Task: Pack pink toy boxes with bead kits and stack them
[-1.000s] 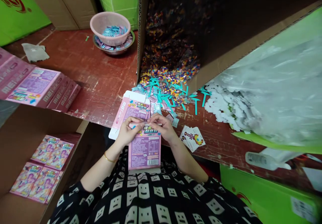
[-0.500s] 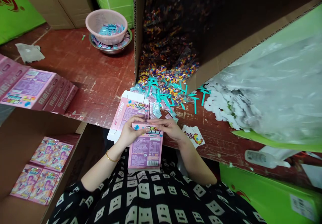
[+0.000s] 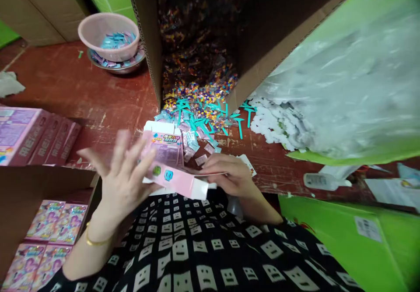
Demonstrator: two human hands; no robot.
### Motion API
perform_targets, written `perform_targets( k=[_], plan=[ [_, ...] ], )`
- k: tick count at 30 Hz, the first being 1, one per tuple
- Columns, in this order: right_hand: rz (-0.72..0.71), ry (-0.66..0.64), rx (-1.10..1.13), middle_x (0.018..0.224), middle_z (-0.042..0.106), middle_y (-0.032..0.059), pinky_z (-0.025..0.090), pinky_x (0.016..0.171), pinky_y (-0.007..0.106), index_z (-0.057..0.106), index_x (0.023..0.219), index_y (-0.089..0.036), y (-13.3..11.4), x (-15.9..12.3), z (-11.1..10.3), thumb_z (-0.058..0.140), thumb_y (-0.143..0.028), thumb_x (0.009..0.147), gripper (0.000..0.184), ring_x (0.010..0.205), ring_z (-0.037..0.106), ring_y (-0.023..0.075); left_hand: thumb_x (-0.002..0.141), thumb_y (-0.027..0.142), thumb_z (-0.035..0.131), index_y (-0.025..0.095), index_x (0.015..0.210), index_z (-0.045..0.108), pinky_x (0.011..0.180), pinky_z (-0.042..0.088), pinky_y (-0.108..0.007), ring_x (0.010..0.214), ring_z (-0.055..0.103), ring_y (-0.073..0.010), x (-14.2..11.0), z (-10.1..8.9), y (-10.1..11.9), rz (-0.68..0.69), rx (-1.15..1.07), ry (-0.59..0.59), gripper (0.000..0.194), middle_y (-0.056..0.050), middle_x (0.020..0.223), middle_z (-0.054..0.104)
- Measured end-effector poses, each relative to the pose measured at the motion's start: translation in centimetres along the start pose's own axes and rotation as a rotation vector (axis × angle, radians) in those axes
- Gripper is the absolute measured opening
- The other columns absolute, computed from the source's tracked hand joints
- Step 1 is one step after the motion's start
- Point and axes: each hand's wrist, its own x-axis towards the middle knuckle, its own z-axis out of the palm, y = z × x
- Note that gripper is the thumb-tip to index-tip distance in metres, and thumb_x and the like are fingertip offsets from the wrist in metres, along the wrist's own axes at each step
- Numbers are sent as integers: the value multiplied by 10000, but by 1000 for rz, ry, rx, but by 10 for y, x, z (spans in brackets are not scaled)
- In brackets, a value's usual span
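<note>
A pink and white carton box (image 3: 179,181), tipped on its side with a white end flap showing, is in front of my chest. My right hand (image 3: 231,174) grips it at the far right edge. My left hand (image 3: 123,178) is at the box's left end, fingers spread and smeared by motion; whether it touches the box I cannot tell. Behind them a flat pink carton (image 3: 166,145) with a white flap lies at the table edge. Small pink and blue sachets (image 3: 192,141) and teal plastic tools (image 3: 205,123) are scattered beyond it.
A tall brown carton (image 3: 144,33) holds packets of colourful beads (image 3: 197,90). Left are a pink basket (image 3: 110,20) in a metal bowl and pink boxes (image 3: 28,134); below, more boxes (image 3: 49,222) fill a carton. White pieces (image 3: 272,123) and a clear bottle (image 3: 323,181) lie right.
The box has turned from upright, printed face toward me, onto its side. My left hand has come off its top and moved left with fingers spread; my right hand keeps hold. The view has shifted right.
</note>
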Motion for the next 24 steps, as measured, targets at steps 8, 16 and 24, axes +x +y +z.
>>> perform_targets(
  k=[8, 16, 24],
  plan=[
    [410, -218, 310, 641, 474, -27, 408, 551, 228, 540, 734, -180, 35, 27, 31, 432, -618, 952, 502, 592, 460, 103, 763, 444, 791, 182, 817, 605, 471, 465, -191, 468, 589, -113, -16, 24, 5, 58, -344, -94, 325, 10, 634, 665],
    [870, 199, -629, 1079, 596, 125, 489, 910, 426, 619, 898, -164, 143, -48, 42, 805, -278, 722, 280, 1062, 577, 295, 557, 480, 891, 157, 785, 651, 553, 591, -312, 577, 680, -226, -100, 40, -27, -656, -415, -60, 462, -44, 682, 720],
    [827, 70, -609, 1031, 627, 92, 480, 902, 381, 623, 968, -173, 143, -64, 34, 814, -322, 730, 340, 1021, 598, 257, 632, 456, 854, 171, 911, 646, 694, 596, -326, 700, 706, -225, -92, 57, -14, -785, -430, -42, 451, -57, 828, 747]
  ],
)
